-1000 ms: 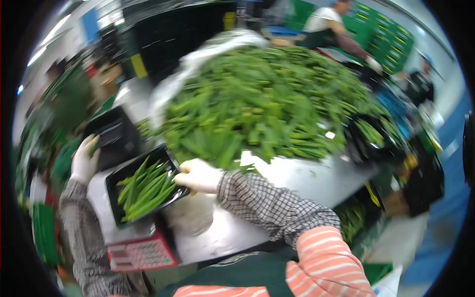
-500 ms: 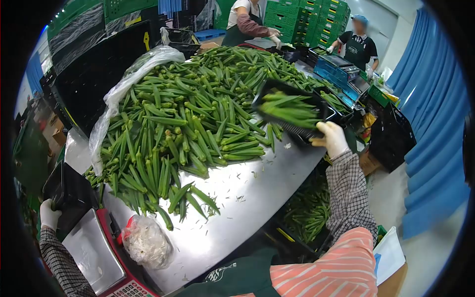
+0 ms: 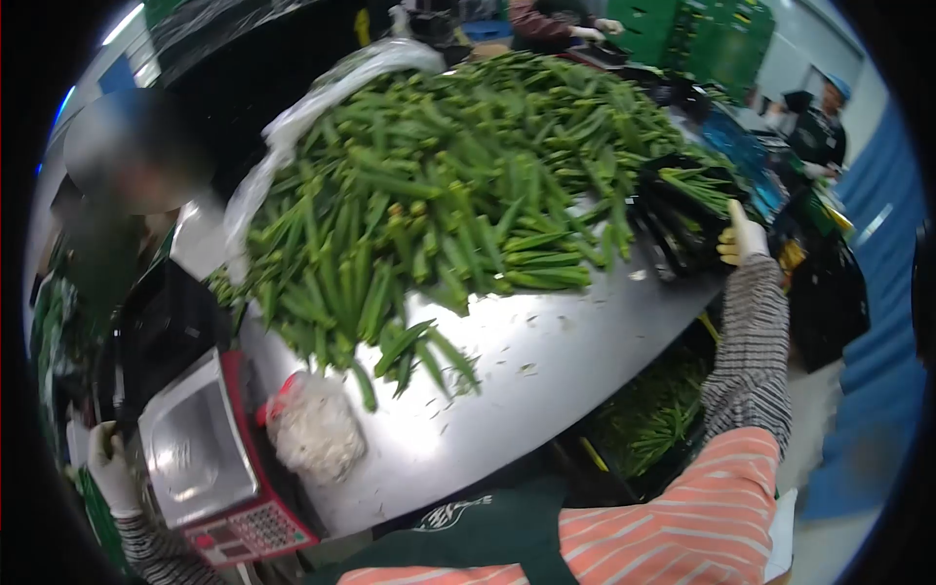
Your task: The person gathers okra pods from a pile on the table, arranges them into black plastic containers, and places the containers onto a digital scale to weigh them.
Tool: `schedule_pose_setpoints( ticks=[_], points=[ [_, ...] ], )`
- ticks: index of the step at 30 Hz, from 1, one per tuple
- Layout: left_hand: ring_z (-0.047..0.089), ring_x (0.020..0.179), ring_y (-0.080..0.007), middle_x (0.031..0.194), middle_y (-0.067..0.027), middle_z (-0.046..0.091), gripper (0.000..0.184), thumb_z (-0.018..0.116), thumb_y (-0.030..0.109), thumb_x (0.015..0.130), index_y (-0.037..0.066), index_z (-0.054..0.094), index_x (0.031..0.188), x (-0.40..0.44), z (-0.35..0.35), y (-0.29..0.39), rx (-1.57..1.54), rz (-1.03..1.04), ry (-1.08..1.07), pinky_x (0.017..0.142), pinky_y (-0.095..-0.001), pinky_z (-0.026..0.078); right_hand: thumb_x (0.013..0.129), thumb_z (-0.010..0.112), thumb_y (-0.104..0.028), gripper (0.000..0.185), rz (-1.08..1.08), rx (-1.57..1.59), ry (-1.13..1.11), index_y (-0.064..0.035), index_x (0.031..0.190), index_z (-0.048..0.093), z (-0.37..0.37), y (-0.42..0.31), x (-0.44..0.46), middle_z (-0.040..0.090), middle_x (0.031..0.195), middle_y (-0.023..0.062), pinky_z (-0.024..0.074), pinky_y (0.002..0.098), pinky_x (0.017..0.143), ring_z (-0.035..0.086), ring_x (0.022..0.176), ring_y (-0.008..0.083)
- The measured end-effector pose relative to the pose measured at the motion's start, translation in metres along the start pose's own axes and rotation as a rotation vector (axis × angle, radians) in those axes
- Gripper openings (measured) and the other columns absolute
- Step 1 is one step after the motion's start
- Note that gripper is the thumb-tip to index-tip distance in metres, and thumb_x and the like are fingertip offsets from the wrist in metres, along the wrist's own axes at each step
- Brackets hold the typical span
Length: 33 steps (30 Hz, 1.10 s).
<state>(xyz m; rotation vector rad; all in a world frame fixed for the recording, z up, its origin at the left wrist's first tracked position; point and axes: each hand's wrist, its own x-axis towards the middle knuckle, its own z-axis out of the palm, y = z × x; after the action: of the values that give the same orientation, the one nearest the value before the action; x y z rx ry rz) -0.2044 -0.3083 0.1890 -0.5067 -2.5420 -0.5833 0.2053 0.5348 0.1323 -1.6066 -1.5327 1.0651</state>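
My right hand (image 3: 745,237), in a pale glove with yellowish fingertips, grips the near right edge of a black plastic tray (image 3: 673,229). Okra (image 3: 704,183) lies in that tray, which is among other dark trays at the right of the metal table. At the lower left my gloved left hand (image 3: 114,470) has loosely bent fingers beside the red weighing scale (image 3: 200,444). It is just below a black tray (image 3: 168,312), and I see nothing held in it. A large pile of okra (image 3: 439,195) covers the far part of the table.
A crumpled clear plastic bag (image 3: 317,429) rests beside the scale on the metal table (image 3: 507,370). Below the table's right edge is a crate of okra (image 3: 658,429). A person (image 3: 136,156) is close at the left; two others work at the back.
My right hand has carried the okra tray rightward onto the dark trays. My left hand has dropped lower, away from the black tray. The view has shifted, and a person has appeared at the left.
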Motion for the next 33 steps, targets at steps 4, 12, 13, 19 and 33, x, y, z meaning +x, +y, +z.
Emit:
schedule_pose_setpoints(
  ticks=[4, 12, 13, 19, 33],
  points=[
    [0.052, 0.068, -0.0123, 0.077, -0.0095, 0.054, 0.017, 0.054, -0.009, 0.074, -0.003, 0.058, 0.089, -0.061, 0.015, 0.019, -0.011, -0.052, -0.206, 0.064, -0.0244, 0.043, 0.078, 0.054, -0.065, 0.064, -0.045, -0.085, 0.051, -0.0038, 0.058, 0.051, -0.003, 0.004, -0.002, 0.05, 0.056, 0.007, 0.0387, 0.0288, 0.04, 0.049, 0.042, 0.0181],
    [0.055, 0.088, -0.0121, 0.1, -0.0058, 0.061, 0.038, 0.06, -0.013, 0.07, -0.005, 0.058, 0.107, -0.06, 0.005, 0.043, -0.282, -0.252, -0.194, 0.08, -0.0232, 0.044, 0.09, 0.056, -0.039, 0.042, -0.529, -0.028, 0.152, -0.0043, 0.066, 0.054, 0.022, 0.0, -0.063, 0.051, 0.06, 0.0006, 0.0325, 0.0221, 0.042, 0.041, 0.044, 0.0069],
    [0.056, 0.086, -0.0142, 0.096, -0.0065, 0.061, 0.034, 0.06, -0.013, 0.07, -0.004, 0.059, 0.103, -0.052, 0.012, 0.037, -0.26, -0.207, -0.18, 0.08, -0.0226, 0.043, 0.091, 0.055, -0.034, 0.038, -0.572, -0.047, 0.078, -0.003, 0.069, 0.056, 0.033, -0.001, -0.072, 0.054, 0.063, 0.0013, 0.0335, 0.0215, 0.044, 0.042, 0.047, 0.0062],
    [0.046, 0.116, -0.0302, 0.122, -0.0142, 0.052, 0.053, 0.066, -0.007, 0.057, -0.001, 0.057, 0.109, -0.031, 0.034, 0.058, 0.178, 0.199, -0.313, 0.098, -0.036, 0.039, 0.082, 0.063, -0.018, 0.019, -0.846, -0.293, -0.301, 0.0008, 0.079, 0.06, 0.134, -0.019, -0.163, 0.058, 0.069, 0.0114, 0.0446, 0.0315, 0.059, 0.056, 0.062, 0.0195],
    [0.058, 0.09, -0.0305, 0.096, -0.0172, 0.062, 0.025, 0.065, -0.001, 0.065, -0.002, 0.06, 0.09, -0.095, 0.101, 0.254, -0.658, 0.351, -0.38, 0.081, -0.0363, 0.045, 0.077, 0.063, -0.037, 0.078, -0.998, -1.041, -0.486, -0.0003, 0.136, 0.028, 0.32, -0.037, -0.25, 0.049, 0.116, 0.02, 0.0425, 0.0427, 0.086, 0.053, 0.106, 0.0303]
  ],
)
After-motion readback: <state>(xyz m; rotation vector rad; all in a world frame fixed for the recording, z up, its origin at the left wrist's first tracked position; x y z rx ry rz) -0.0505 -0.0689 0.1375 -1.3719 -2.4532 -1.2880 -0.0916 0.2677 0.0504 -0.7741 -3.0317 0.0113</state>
